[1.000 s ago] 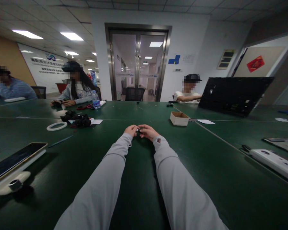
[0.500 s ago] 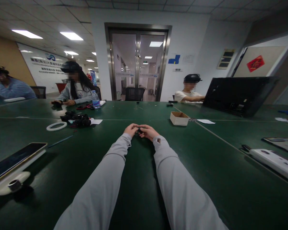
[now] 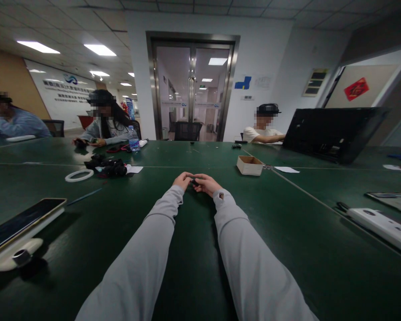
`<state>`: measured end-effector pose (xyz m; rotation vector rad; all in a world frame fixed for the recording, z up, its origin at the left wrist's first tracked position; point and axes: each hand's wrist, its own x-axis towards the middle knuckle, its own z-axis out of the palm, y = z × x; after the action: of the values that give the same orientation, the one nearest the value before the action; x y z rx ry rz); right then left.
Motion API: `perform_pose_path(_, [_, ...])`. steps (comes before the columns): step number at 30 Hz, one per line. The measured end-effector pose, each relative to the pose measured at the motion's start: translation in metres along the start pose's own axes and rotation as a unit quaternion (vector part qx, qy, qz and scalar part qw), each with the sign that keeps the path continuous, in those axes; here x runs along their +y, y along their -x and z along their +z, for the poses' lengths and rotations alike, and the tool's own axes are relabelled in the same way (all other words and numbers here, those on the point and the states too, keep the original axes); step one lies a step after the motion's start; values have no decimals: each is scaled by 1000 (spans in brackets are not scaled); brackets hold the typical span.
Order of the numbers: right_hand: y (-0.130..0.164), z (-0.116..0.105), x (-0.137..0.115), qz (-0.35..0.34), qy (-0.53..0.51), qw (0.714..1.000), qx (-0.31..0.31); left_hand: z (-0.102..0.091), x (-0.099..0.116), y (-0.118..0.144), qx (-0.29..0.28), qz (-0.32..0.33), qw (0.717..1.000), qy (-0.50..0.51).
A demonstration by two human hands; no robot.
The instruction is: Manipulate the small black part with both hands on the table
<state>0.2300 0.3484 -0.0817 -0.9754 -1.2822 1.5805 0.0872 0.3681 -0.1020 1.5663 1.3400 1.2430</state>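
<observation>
Both of my arms reach forward over the green table, and my hands meet near its middle. A small black object sits between the fingertips; it is too small and too covered to tell its kind. My left hand has its fingers closed at the object's left side. From the right, my right hand pinches the same object between thumb and fingers. Beyond my right hand stands a small open wooden box.
To the left lie a phone on a white stand, a white ring and a black camera. A water bottle stands farther back. On the right are a power strip and a large monitor. Several people sit around the table.
My hands stay nearly in place, with only a slight shift of the fingers around the small black object. The person at the back left has lowered their head a little.
</observation>
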Motion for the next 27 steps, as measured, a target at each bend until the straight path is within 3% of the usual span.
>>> perform_pose_path(12, [2,1,-2,6,7,1000,-2,1,-5,-4,20,25,999,2])
perform_pose_path(16, [1,0,-1,1,25,999,-29,-1,-7,-3,24,52,998,5])
perform_pose_path(20, [0,-1,1,-13,46,997,-67,-2,-5,-1,24,35,999,10])
perform_pose_path(27, [0,-1,2,-20,45,997,-56,-2,1,1,21,17,1000,-9])
